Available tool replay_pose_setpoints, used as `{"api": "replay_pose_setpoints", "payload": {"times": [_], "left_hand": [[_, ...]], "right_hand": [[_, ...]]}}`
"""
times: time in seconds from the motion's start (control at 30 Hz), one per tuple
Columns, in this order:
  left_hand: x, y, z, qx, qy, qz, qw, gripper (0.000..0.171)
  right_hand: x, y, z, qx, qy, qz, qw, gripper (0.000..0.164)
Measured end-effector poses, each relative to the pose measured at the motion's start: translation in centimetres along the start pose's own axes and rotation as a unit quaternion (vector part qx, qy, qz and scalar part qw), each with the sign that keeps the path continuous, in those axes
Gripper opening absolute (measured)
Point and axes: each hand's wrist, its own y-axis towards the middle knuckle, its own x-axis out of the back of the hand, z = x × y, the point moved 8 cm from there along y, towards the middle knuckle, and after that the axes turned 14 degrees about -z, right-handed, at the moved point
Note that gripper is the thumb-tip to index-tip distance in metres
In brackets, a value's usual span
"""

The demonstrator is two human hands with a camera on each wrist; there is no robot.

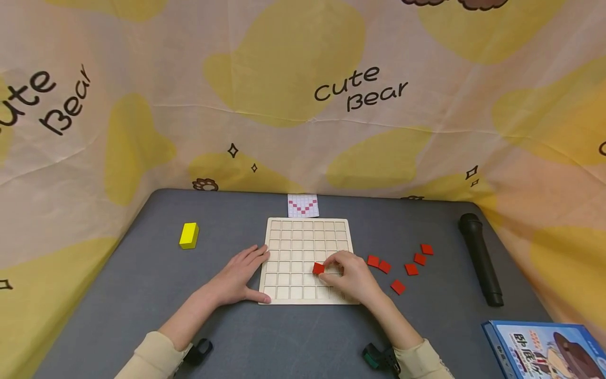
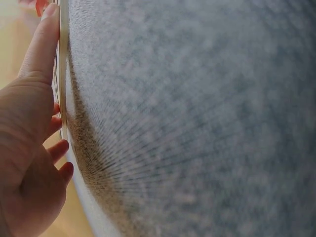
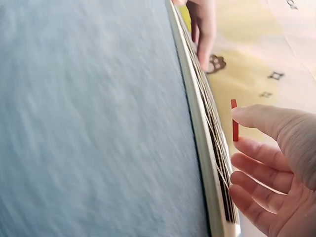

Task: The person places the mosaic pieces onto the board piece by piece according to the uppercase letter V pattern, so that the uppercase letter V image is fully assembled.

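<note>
A pale wooden grid board [image 1: 289,258] lies in the middle of the dark table. My left hand [image 1: 239,276] rests at its left side, fingers spread, thumb at the near left corner and fingertips at the left edge. Over the lower middle of the grid, my right hand [image 1: 350,276] pinches a thin red square tile [image 1: 318,268] between thumb and index finger. In the right wrist view that tile [image 3: 235,120] shows edge-on, held above the board's surface. Several loose red tiles [image 1: 398,287] lie on the table to the right of the board.
A small card [image 1: 303,206] with a pink V pattern on a grid lies behind the board. Toward the left stands a yellow block [image 1: 189,235]. On the right are a black microphone [image 1: 480,260] and a blue box [image 1: 544,350]. A patterned cloth [image 1: 284,105] hangs around the table.
</note>
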Motion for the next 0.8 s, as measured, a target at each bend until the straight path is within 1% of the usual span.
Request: {"api": "replay_pose_setpoints", "payload": {"times": [0.2,0.4,0.6,0.8], "left_hand": [[-0.1,0.0,0.0,0.002,0.002,0.002,1.0,0.111],[0.0,0.0,0.0,0.003,0.0,0.001,1.0,0.111],[-0.1,-0.1,0.1,-0.004,0.001,-0.005,1.0,0.111],[-0.1,-0.1,0.2,-0.007,-0.001,-0.008,0.9999,0.111]], "right_hand": [[-1.1,-0.4,1.2,0.015,-0.043,0.019,0.999,0.016],[-1.4,-0.7,1.9,0.043,-0.061,0.017,0.997,0.017],[-1.5,-0.9,1.9,0.055,-0.067,0.014,0.996,0.018],[-1.5,-1.0,1.9,0.063,-0.059,0.005,0.996,0.02]]}}
